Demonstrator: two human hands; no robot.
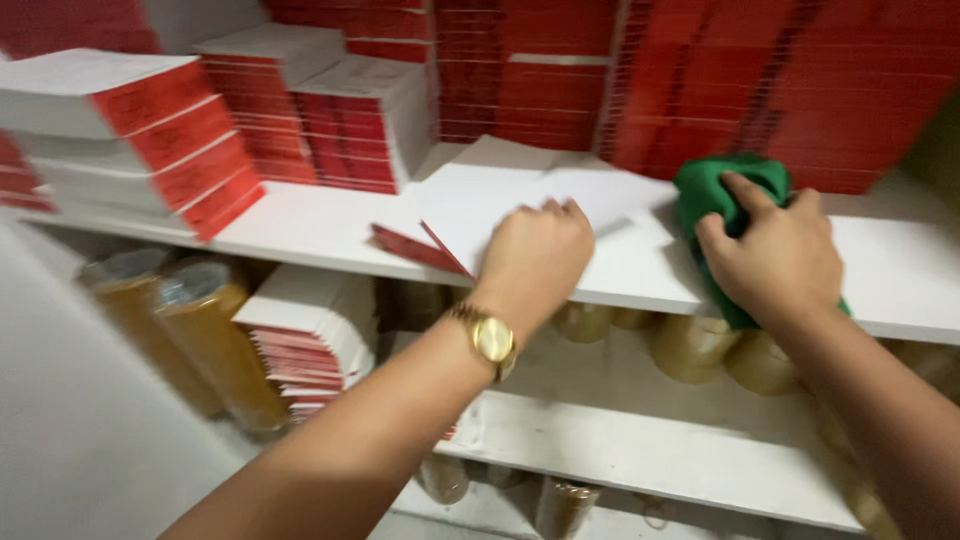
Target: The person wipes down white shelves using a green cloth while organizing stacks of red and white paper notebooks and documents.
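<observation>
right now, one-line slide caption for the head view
Left hand presses a white sheet while right hand grips a green cloth on a shelf.

My left hand (535,255) knuckles up, fingers curled downward, forearm reaching in from below, my right hand (775,255) seemingly clenched, thumb forward, both wrists straight, slightly blurred

One green cloth (712,195), one gold wristwatch (492,338), two white shelves (300,235) — red-edged booklet stacks (150,140) too many to count.
</observation>
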